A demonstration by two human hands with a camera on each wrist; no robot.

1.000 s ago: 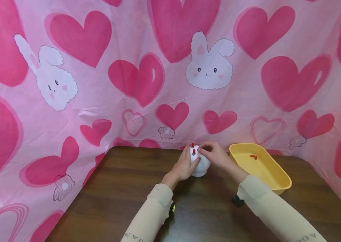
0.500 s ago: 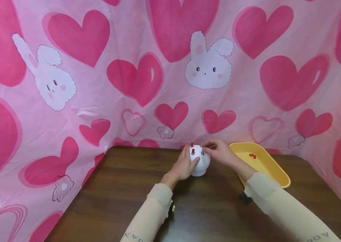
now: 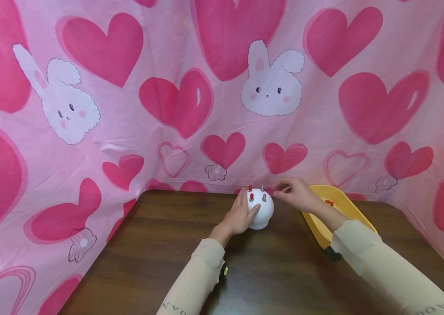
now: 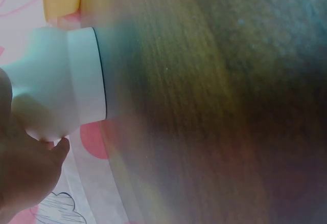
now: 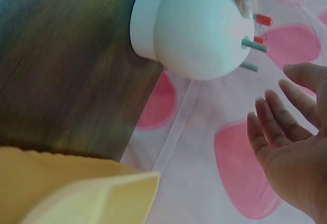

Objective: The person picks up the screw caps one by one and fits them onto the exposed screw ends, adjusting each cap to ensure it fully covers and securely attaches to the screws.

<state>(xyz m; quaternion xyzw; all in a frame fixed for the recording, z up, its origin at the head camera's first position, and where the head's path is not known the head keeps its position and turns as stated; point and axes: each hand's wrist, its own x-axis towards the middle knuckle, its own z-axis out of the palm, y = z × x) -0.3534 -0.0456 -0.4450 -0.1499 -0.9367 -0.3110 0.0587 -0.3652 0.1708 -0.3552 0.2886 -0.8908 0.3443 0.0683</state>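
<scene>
- Clasping white round body (image 3: 263, 215) with left hand (image 3: 239, 217), laying fingers along its left side and thumb across its near face.
- Finding the body upright on dark wooden table (image 3: 166, 249), foot down, below left fingers.
- Counting two red-capped studs (image 3: 251, 197) on top, just right of left fingers.
- Counting two bare metal studs (image 3: 264, 198) farther right, between left fingers and right fingertips.
- Holding right hand (image 3: 294, 195) to the right of bare studs, near but apart, with fingers loosely bent and fingertips parted in right wrist view.
- Noting yellow tray (image 3: 319, 234) to the right of right fingers, partly hidden by forearm.
- Seeing small red pieces (image 3: 330, 203) inside tray, also right of right fingers; cannot tell exact count.
- Seeing pink heart-printed cloth (image 3: 223, 109) beyond both hands' fingers.
- Seeing cream sleeves (image 3: 200, 275) behind fingers, rolled back from both wrists.
</scene>
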